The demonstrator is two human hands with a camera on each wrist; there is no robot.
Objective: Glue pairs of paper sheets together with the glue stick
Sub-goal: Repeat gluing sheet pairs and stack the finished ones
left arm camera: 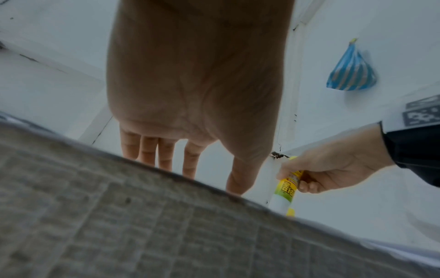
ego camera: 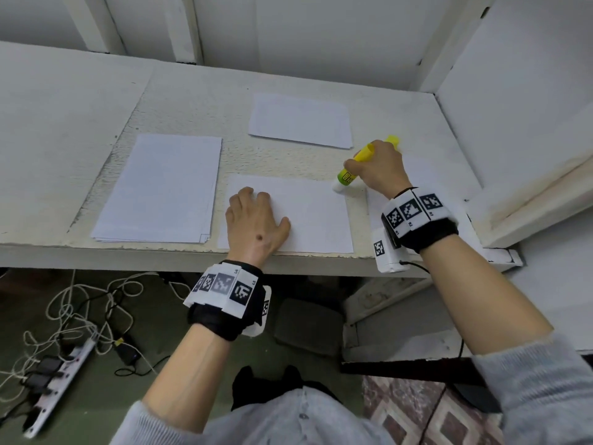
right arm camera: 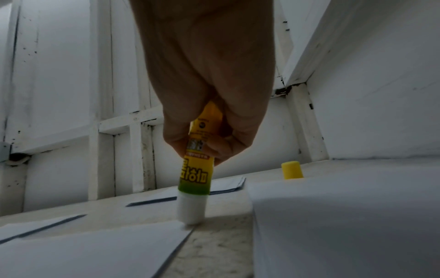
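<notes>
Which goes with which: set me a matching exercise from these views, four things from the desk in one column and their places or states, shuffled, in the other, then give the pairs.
Things
1. glue stick
2. yellow cap
3. sheet under the left hand
4. paper stack

Places or states
A. standing on the desk beyond the right hand, apart from it
B. lying near the desk's left front edge, untouched
C. gripped by the right hand, white tip down at the sheet's far right corner
D. pressed flat by the left hand

Pairs: 1-C, 2-A, 3-D, 4-B
</notes>
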